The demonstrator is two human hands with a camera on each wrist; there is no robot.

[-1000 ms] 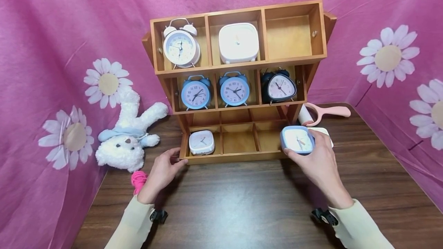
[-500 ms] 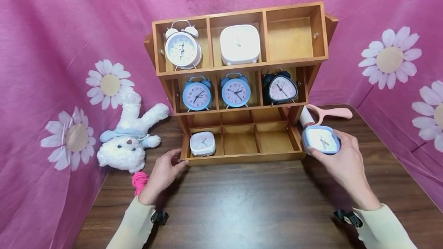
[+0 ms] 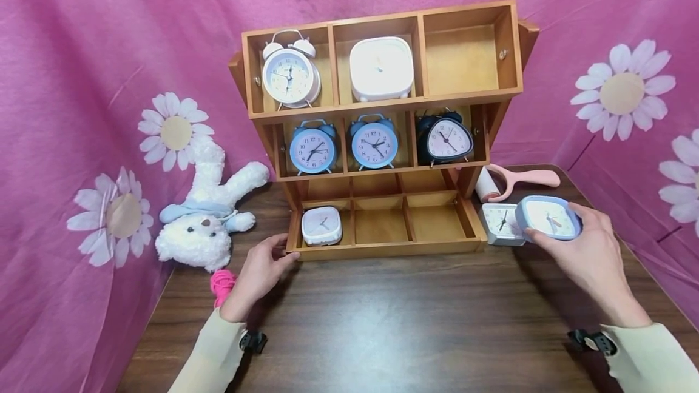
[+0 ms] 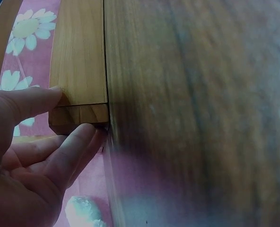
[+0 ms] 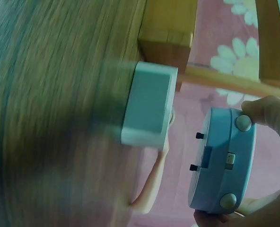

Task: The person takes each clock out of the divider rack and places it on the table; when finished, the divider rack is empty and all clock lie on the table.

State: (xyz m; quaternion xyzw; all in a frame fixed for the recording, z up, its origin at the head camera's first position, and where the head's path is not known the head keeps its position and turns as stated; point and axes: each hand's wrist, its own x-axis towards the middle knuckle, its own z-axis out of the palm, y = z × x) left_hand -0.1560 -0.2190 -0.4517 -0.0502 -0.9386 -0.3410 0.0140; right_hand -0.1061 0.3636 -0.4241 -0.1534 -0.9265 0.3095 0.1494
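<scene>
My right hand [image 3: 592, 253] grips a light blue alarm clock [image 3: 548, 218] at its edges, to the right of the wooden shelf [image 3: 382, 251]. In the right wrist view the blue alarm clock [image 5: 223, 161] is off the table, its underside with round feet showing. Just left of it, a white square clock [image 3: 496, 226] stands on the table by the shelf's right end. My left hand [image 3: 262, 268] holds the shelf's lower left corner. Thumb and fingers pinch that corner [image 4: 78, 113] in the left wrist view. A white clock [image 3: 321, 226] sits in the bottom left compartment.
Upper rows hold a white twin-bell clock [image 3: 290, 77], a white rounded clock [image 3: 381, 68], two blue clocks [image 3: 313, 150] and a black clock [image 3: 448, 138]. A plush bear [image 3: 193, 241], pink yarn [image 3: 222, 285] and a lint roller [image 3: 524, 179] lie beside the shelf.
My right hand has carried the blue alarm clock rightward, away from the shelf's bottom right compartment. The white square clock, mostly covered before, now shows. My left hand stays at the corner.
</scene>
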